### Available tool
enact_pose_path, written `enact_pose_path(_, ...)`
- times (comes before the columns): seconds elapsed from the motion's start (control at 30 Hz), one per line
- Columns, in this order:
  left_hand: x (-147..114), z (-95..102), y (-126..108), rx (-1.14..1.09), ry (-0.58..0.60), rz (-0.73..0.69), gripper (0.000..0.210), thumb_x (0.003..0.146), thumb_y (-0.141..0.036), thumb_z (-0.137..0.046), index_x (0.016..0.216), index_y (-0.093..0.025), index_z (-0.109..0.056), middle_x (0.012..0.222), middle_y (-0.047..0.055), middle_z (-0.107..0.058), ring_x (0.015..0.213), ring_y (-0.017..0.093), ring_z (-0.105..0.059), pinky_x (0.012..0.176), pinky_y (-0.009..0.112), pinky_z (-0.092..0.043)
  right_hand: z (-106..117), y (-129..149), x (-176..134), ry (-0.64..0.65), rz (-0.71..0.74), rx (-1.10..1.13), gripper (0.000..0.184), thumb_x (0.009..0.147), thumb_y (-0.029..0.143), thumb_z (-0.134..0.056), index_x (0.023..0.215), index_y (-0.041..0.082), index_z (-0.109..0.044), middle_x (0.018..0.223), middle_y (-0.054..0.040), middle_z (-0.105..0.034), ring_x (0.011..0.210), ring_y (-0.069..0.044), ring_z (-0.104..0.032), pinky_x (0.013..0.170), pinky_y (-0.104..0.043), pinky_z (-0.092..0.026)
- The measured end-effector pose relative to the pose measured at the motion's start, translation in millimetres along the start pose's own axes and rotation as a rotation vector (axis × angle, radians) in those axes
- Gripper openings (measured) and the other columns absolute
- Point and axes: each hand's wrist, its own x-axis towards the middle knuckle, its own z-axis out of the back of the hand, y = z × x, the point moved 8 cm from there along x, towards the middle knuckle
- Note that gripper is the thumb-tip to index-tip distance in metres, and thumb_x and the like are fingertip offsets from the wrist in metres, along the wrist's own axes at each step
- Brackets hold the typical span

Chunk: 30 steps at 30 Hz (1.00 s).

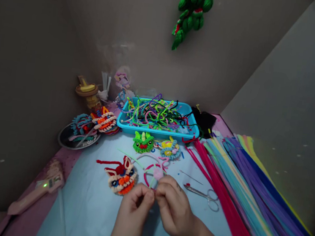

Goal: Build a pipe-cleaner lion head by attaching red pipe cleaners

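My left hand (pixel 138 205) and my right hand (pixel 174 206) meet low in the middle, fingertips pinched close together. Between them they grip a pipe cleaner piece (pixel 157 171) of pink, light green and dark red stems, with a ring shape and a pale pink knot. Its held ends are hidden by my fingers. Left of it lies an orange, cream and red pipe cleaner lion head (pixel 122 180). Behind it sit a green pipe cleaner head (pixel 143 143) and a blue and yellow one (pixel 170 149).
A blue tray (pixel 155 133) of loose stems stands at the back. Scissors (pixel 201 192) and a thin needle-like tool (pixel 192 176) lie right, beside bundled pipe cleaners (pixel 253 183). At left are a metal bowl (pixel 63 139) and a pink glue gun (pixel 37 193) with a green light.
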Motion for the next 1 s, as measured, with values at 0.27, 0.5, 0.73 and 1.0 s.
enact_pose_path(0.27, -8, -2.3, -39, 0.418, 0.002, -0.451, 0.016, 0.084, -0.025, -0.057, 0.071, -0.017, -0.063, 0.069, 0.003, -0.059, 0.066, 0.016, -0.056, 0.058, 0.022, -0.041, -2, -7, 2, -0.011, -0.130, 0.127, 0.017, 0.087, 0.005, -0.036, 0.084, 0.021, -0.040, 0.079, -0.0022, -0.045, 0.075, -0.017, -0.048, 0.064, -0.027, -0.043)
enact_pose_path(0.5, -10, -12.6, -42, 0.490, 0.179, -0.533, 0.023, 0.091, -0.023, -0.044, 0.072, -0.018, -0.054, 0.066, 0.001, -0.053, 0.062, 0.013, -0.049, 0.059, 0.022, -0.037, -9, -12, -3, 0.038, -0.221, 0.247, 0.016, 0.090, 0.007, -0.035, 0.085, 0.022, -0.038, 0.082, -0.0014, -0.043, 0.076, -0.015, -0.046, 0.066, -0.026, -0.042)
enact_pose_path(0.73, 3, -14.3, -14, 0.117, 0.234, -0.134, 0.042, 0.085, -0.055, -0.050, 0.066, -0.018, -0.047, 0.063, -0.002, -0.041, 0.061, 0.013, -0.036, 0.057, 0.024, -0.032, -11, -11, -3, 0.089, -0.251, 0.273, 0.014, 0.092, 0.010, -0.033, 0.085, 0.022, -0.036, 0.082, -0.0016, -0.042, 0.076, -0.016, -0.045, 0.066, -0.028, -0.041)
enact_pose_path(1.0, 15, -0.9, -14, -0.273, 0.156, 0.061, 0.039, 0.077, -0.050, -0.066, 0.067, -0.017, -0.050, 0.055, -0.007, -0.037, 0.047, 0.006, -0.023, 0.045, 0.021, -0.017, 6, -8, -5, 0.009, -0.193, 0.306, 0.014, 0.096, 0.018, -0.031, 0.085, 0.022, -0.039, 0.082, -0.0026, -0.043, 0.078, -0.018, -0.046, 0.069, -0.031, -0.041)
